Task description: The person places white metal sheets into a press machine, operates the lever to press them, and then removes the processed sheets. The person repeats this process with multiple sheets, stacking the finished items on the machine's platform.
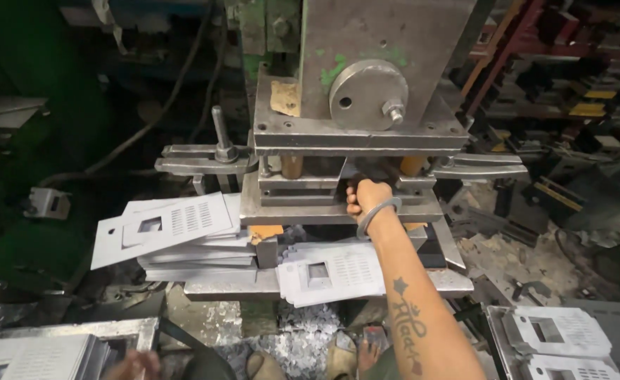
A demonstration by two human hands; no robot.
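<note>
My right hand (366, 197) reaches forward into the gap of the grey press die (338, 211), fingers closed at the die opening; what they grip is hidden. A metal bangle sits on that wrist. My left hand (134, 364) is low at the bottom edge, blurred, next to a metal tray (123, 329) holding grey sheets. A stack of punched white metal plates (165, 225) lies left of the die. Another punched plate (331, 273) rests on the press bed below my forearm.
The heavy press ram (366, 70) with a round disc and nut hangs over the die. A tray of punched plates (563, 341) sits at the bottom right. Metal scrap chips (303, 341) cover the floor by feet in sandals. Dark racks of tooling fill the right.
</note>
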